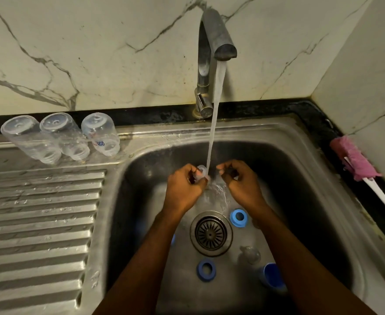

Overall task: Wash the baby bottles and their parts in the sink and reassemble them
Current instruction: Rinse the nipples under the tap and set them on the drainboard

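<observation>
Lowest in the frame, four parts lie on the floor of the steel sink (141,160). A dark blue plastic cap (273,277) sits at lower right, and a dark blue screw ring (206,270) lies below the round metal drain strainer (210,233). A clear silicone teat (250,255) rests between cap and strainer, and a light blue screw ring (239,217) lies just right of the strainer.

At mid-frame the left hand (184,189) has its grip closed round a small clear silicone part (201,172), held in the stream of tap water (214,123). The right hand (241,183) is just beside the stream, fingers curled; I cannot tell whether its grip holds anything.

Farther off, at upper left, three clear plastic bottles (60,137) sit side by side on the ribbed steel bench (39,212). A pink sponge brush with a white handle (355,158) lies at the right edge.

This looks like the rinsing of small parts. The next move likely calls for turning the slippery piece under the water, setting it aside, then taking another part from the basin.
</observation>
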